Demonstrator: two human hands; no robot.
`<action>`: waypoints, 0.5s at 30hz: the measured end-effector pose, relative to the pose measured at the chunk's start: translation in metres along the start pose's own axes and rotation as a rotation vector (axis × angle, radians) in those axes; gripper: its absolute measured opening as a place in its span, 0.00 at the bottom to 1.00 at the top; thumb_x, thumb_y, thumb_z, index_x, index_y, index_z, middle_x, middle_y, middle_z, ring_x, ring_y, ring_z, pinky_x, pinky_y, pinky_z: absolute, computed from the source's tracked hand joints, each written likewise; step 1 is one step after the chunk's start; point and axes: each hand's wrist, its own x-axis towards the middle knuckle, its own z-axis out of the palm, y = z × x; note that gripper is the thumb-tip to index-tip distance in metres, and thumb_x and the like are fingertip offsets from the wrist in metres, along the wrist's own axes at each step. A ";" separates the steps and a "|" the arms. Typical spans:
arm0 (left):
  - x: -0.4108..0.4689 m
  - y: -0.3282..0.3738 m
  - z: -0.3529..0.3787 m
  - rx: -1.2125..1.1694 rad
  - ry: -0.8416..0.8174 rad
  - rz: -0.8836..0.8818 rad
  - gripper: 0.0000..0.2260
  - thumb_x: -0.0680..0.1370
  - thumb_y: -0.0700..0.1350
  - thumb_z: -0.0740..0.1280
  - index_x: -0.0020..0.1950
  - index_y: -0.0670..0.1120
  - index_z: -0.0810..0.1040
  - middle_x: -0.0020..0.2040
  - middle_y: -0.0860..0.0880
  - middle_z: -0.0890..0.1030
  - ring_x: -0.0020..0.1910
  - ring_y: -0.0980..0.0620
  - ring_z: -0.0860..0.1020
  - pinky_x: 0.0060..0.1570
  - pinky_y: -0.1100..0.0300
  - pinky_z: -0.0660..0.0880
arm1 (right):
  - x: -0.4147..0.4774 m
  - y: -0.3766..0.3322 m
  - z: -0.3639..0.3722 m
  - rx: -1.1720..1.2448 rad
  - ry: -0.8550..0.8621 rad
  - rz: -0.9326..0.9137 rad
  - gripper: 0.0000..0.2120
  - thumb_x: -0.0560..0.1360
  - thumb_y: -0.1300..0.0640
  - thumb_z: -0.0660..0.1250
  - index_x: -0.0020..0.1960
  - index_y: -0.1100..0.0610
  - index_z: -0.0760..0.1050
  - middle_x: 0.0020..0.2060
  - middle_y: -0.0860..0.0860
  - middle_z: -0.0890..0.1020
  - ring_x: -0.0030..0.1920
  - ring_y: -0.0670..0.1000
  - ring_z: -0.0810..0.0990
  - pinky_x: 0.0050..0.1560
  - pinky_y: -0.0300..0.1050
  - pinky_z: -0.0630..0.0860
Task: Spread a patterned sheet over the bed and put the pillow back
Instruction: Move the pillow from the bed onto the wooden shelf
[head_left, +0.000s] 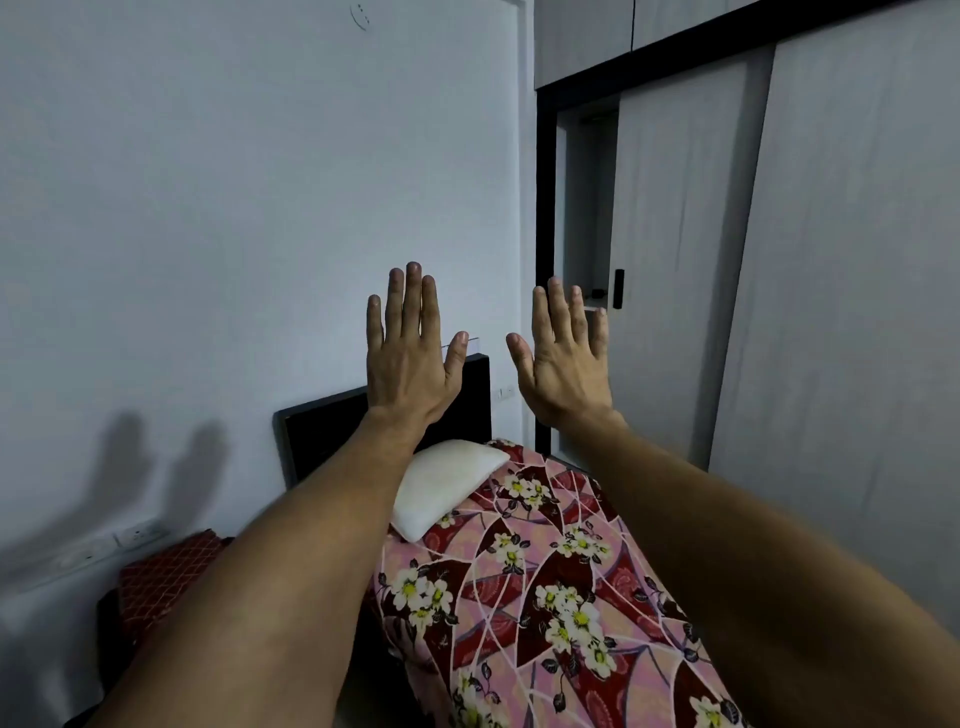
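Note:
A pink and dark red sheet with white flowers (550, 587) lies spread over the narrow bed. A white pillow (441, 486) rests on the sheet at the head end, against the dark headboard (322, 431). My left hand (408, 358) and my right hand (563, 358) are raised side by side in the air above the bed, backs toward me, fingers straight and spread. Neither hand touches or holds anything.
A white wall runs along the left of the bed. A red patterned cloth (166, 577) lies on something low at the left, under a wall socket (137, 535). Grey sliding wardrobe doors (831, 312) stand to the right, one slid open on a shelf niche (589, 260).

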 end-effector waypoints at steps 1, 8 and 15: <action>0.002 -0.003 0.003 0.017 -0.015 -0.017 0.34 0.83 0.60 0.45 0.82 0.40 0.48 0.82 0.41 0.45 0.81 0.43 0.43 0.78 0.42 0.46 | 0.002 -0.002 0.003 -0.019 -0.014 0.010 0.35 0.81 0.35 0.34 0.82 0.53 0.37 0.81 0.52 0.36 0.80 0.53 0.33 0.79 0.60 0.37; 0.012 -0.024 0.054 0.060 -0.041 -0.029 0.34 0.83 0.61 0.44 0.82 0.40 0.48 0.82 0.41 0.45 0.81 0.43 0.43 0.78 0.41 0.47 | 0.030 -0.003 0.051 -0.024 -0.042 -0.017 0.36 0.81 0.35 0.33 0.82 0.53 0.36 0.81 0.52 0.37 0.80 0.54 0.34 0.78 0.60 0.35; 0.041 -0.044 0.109 0.096 -0.061 -0.045 0.34 0.83 0.60 0.42 0.82 0.40 0.48 0.82 0.41 0.45 0.81 0.44 0.42 0.78 0.42 0.46 | 0.079 0.000 0.109 -0.023 -0.054 -0.038 0.36 0.80 0.35 0.32 0.82 0.52 0.35 0.81 0.52 0.35 0.80 0.54 0.33 0.78 0.62 0.36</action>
